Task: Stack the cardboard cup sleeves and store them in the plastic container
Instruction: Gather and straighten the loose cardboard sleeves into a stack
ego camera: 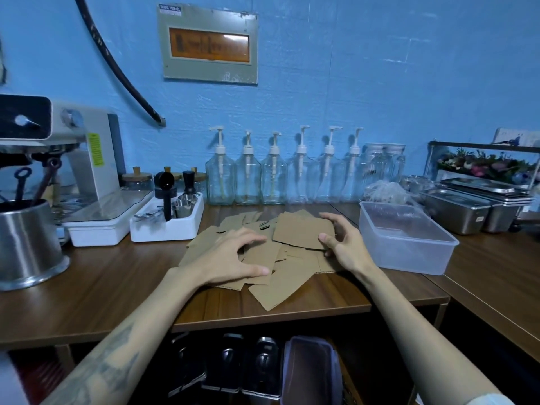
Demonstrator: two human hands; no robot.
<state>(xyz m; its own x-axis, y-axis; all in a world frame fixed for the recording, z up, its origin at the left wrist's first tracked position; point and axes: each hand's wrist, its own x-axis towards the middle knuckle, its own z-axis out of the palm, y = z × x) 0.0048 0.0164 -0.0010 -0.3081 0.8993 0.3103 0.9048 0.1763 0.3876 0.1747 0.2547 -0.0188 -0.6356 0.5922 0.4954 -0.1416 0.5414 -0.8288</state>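
- A brown wooden surface [122,287] runs along a blue painted wall [350,83]; a loose pile of flat cardboard cup sleeves [280,276] lies near its front edge.
- Just right of the pile stands a clear plastic container [409,249], with nothing visible inside.
- Behind the pile, against the wall, is a row of clear pump bottles [274,176]; left of the pile sit a white tray of tools [163,229] and an espresso machine [67,159]; metal pans [467,209] stand right of the container.
- Both forearms reach forward over the pile.
- The left hand [230,258] is palm down, fingers spread and bent, fingertips touching the sleeves without gripping any.
- The right hand [342,241] holds a small stack of sleeves [301,229] above the pile's right side, thumb on top and fingers curled round its far edge.
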